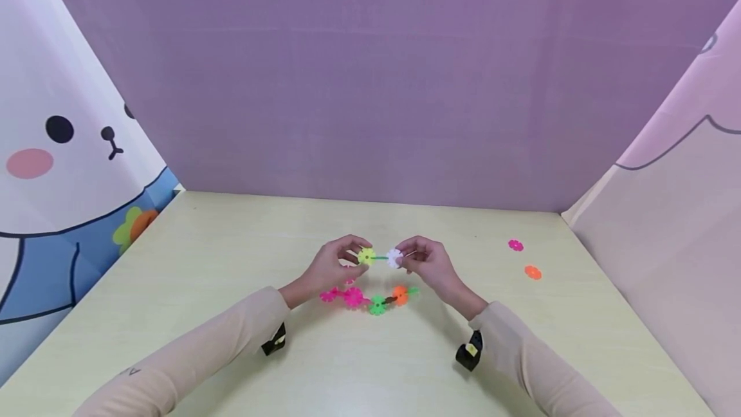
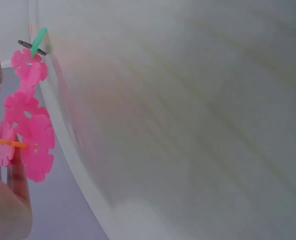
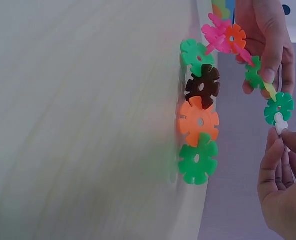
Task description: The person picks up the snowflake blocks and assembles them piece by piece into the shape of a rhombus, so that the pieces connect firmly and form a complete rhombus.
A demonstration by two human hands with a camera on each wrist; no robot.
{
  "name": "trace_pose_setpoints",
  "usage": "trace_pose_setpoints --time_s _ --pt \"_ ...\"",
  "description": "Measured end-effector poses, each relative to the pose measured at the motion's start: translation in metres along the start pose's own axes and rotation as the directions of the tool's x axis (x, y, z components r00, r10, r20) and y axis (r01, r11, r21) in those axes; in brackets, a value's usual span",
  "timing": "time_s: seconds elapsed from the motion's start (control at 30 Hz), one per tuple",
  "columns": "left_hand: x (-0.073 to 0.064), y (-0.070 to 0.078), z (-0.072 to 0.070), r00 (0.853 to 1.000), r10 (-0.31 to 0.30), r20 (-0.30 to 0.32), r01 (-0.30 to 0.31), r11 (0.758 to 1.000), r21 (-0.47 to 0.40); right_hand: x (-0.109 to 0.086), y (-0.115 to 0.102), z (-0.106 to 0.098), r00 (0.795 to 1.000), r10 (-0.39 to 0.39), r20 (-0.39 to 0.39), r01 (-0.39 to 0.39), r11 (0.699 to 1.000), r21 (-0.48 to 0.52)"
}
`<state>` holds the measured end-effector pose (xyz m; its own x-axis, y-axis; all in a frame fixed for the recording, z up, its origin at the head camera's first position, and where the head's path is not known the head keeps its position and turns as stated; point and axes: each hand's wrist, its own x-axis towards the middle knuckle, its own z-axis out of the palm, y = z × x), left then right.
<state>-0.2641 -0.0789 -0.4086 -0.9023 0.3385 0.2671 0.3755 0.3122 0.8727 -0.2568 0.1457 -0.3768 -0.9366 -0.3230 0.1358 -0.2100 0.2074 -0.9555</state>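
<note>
Both hands are raised over the table at one chain of notched, flower-shaped plastic discs. My left hand (image 1: pixel 332 269) pinches the chain at a yellow disc (image 1: pixel 366 257). With thumb and fingertips, my right hand (image 1: pixel 434 264) pinches a white disc (image 1: pixel 394 258). Between those two sits a green disc (image 3: pixel 279 108), slotted into both. From the left hand, the chain curves down through several pink discs (image 2: pixel 37 145) and an orange disc (image 3: pixel 235 39). It continues through a green disc (image 3: pixel 197 57), a brown disc (image 3: pixel 203 87) and another orange disc (image 3: pixel 198 121) to a green end disc (image 3: pixel 198 159).
A loose pink disc (image 1: pixel 516 245) and a loose orange disc (image 1: pixel 533 272) lie on the pale table (image 1: pixel 370 372) to the right. A purple cloth wall (image 1: pixel 370 82) stands along the far edge, with printed cloth panels on both sides.
</note>
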Motion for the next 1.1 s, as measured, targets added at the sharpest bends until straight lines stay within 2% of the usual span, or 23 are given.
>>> trace_pose_setpoints --time_s 0.37,0.63,0.87,1.1 --pt "0.002 0.006 0.002 0.999 -0.035 0.004 0.035 0.999 -0.03 -0.004 -0.011 0.006 0.999 -0.041 -0.028 0.04 0.999 -0.013" --pt "-0.005 0.034 -0.004 0.997 -0.074 0.034 0.076 0.994 -0.08 -0.003 -0.015 0.011 0.996 -0.049 -0.08 0.044 0.997 -0.064" --pt "-0.007 0.037 -0.005 0.993 -0.113 0.036 0.116 0.99 -0.082 -0.003 -0.014 0.013 0.995 -0.063 -0.079 0.057 0.995 -0.077" --pt "-0.005 0.034 -0.007 0.993 -0.11 0.052 0.113 0.992 -0.06 -0.002 -0.011 0.014 0.996 -0.054 -0.068 0.05 0.996 -0.068"
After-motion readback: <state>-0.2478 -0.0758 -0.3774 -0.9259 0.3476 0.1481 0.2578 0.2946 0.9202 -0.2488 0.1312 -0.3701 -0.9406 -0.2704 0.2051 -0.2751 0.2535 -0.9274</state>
